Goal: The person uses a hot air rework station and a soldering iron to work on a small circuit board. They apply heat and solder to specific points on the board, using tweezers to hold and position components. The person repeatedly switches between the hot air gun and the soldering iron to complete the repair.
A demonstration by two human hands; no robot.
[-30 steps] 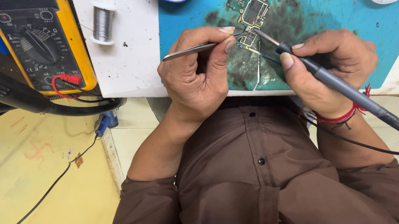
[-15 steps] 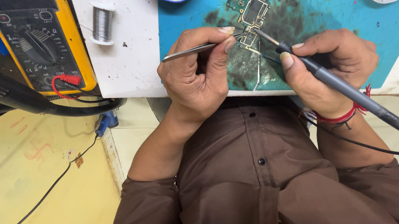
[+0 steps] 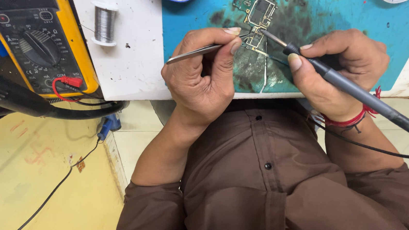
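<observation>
My left hand (image 3: pixel 202 81) pinches tweezers (image 3: pixel 195 53), my right hand (image 3: pixel 342 70) grips the soldering iron (image 3: pixel 338 77) over the circuit board (image 3: pixel 257 16) on the desk (image 3: pixel 127 62); a slip could bridge neighbouring joints.

Left hand (image 3: pixel 201 76) pinches tweezers (image 3: pixel 195 53) — right hand (image 3: pixel 340 72) holds soldering iron (image 3: pixel 353 91) — over circuit board (image 3: pixel 257 16).

The circuit board (image 3: pixel 256 16) lies on the mat (image 3: pixel 342 16), between the tweezers (image 3: pixel 195 53) on its left and the soldering iron (image 3: pixel 338 77) on its right; left of the mat stand a solder spool (image 3: pixel 105 23) and, farther left (at the bench edge), a multimeter (image 3: pixel 38 45)
</observation>
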